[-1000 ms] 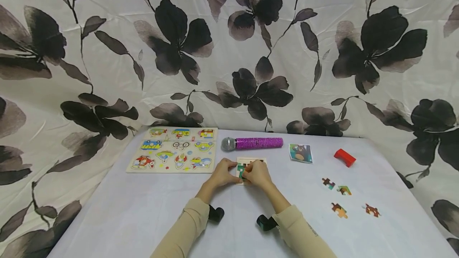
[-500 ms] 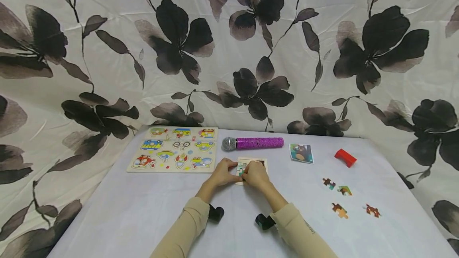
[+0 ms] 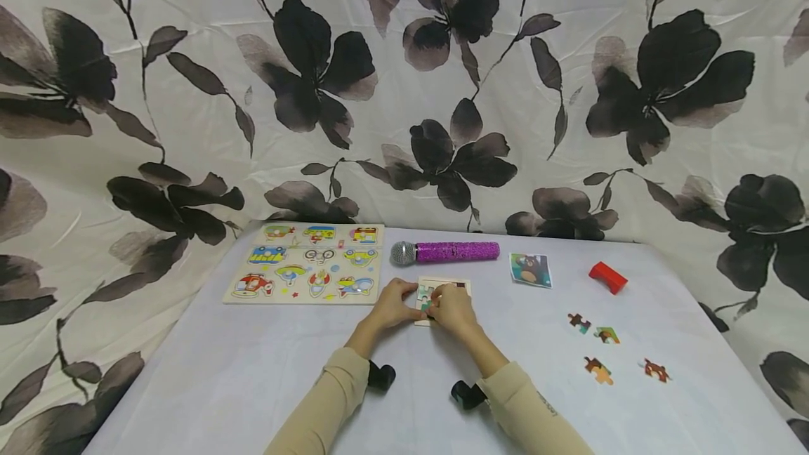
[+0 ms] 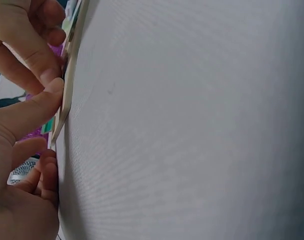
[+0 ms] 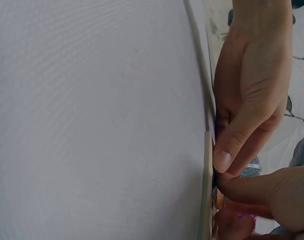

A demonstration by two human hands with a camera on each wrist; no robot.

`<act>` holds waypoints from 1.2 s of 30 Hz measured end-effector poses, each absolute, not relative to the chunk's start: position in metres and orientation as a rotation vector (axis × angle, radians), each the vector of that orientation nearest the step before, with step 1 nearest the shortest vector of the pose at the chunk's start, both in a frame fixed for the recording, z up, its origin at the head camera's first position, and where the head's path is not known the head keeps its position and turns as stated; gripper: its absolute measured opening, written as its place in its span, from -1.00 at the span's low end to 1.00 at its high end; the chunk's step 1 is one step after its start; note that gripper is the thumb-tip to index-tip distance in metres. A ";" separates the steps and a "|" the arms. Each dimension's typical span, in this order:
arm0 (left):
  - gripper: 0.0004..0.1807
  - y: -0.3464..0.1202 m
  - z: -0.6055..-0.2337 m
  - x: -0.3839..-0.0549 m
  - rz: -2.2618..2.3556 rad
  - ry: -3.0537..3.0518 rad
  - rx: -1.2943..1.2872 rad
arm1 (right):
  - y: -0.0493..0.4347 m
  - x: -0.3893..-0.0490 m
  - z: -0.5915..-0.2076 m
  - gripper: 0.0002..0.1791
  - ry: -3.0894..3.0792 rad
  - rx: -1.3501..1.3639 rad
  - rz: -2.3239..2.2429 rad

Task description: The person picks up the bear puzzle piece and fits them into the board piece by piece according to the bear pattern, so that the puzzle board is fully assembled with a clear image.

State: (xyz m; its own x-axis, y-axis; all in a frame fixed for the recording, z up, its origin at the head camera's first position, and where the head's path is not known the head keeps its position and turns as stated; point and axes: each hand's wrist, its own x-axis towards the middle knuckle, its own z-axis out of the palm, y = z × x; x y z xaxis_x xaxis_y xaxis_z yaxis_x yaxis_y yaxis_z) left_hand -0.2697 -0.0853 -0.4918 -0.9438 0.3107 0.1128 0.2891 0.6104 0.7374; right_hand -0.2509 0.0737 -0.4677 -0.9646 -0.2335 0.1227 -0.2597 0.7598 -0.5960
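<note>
Nearest me on the white-covered surface (image 3: 246, 385), two beige sleeves (image 3: 338, 381) come in from 6 o'clock, a black device (image 3: 381, 377) at each wrist. Taking the small puzzle tray (image 3: 444, 280) as the middle of the dial, the left grip (image 3: 392, 306) is at 9, half spread, thumb and fingers curved about the tray's edge and holding it. The right grip (image 3: 454, 309) leans over the tray from 4, fingers bunched; they hide whatever may be pinched there, so I can't tell. Greenish pieces (image 3: 425, 295) show inside the frame. Four loose puzzle pieces (image 3: 597, 370) lie apart around 4, a red block (image 3: 609, 278) between 2 and 3, a bear picture card (image 3: 531, 270) at 2. At 10 is a wooden board (image 3: 287, 300) of vehicle shapes; at 12, a purple microphone (image 3: 456, 252). Behind everything hangs a dark-flowered white cloth (image 3: 430, 153).
</note>
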 end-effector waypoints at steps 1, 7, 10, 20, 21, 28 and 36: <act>-0.27 -0.085 -0.492 -0.270 1.271 2.799 0.528 | 0.074 -0.250 -0.468 -0.84 -2.899 0.448 0.991; -0.23 -0.086 -0.491 -0.269 1.265 2.787 0.531 | 0.077 -0.249 -0.470 -0.82 -2.860 0.766 0.869; -0.22 -0.087 -0.490 -0.269 1.257 2.810 0.549 | 0.080 -0.248 -0.471 -0.78 -2.837 0.902 0.810; -0.27 -0.088 -0.490 -0.269 1.238 2.804 0.568 | 0.091 -0.253 -0.465 -0.77 -2.873 1.025 0.748; -0.28 -0.088 -0.490 -0.268 1.244 2.798 0.562 | 0.092 -0.254 -0.465 -0.78 -2.874 1.025 0.772; -0.30 -0.090 -0.499 -0.276 1.333 2.759 0.576 | 0.098 -0.260 -0.469 -0.85 -2.856 1.064 0.901; -0.30 -0.089 -0.500 -0.278 1.359 2.743 0.569 | 0.092 -0.270 -0.473 -0.80 -2.767 0.844 0.861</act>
State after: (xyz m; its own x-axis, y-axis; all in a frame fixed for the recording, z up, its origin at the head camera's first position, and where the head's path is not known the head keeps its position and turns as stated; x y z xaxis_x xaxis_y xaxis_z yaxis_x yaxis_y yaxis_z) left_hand -0.2777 -0.0893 -0.5003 -0.9329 0.3340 0.1346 0.3094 0.5521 0.7743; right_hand -0.2696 0.0920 -0.4733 -0.8366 -0.4758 0.2713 -0.5458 0.6823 -0.4864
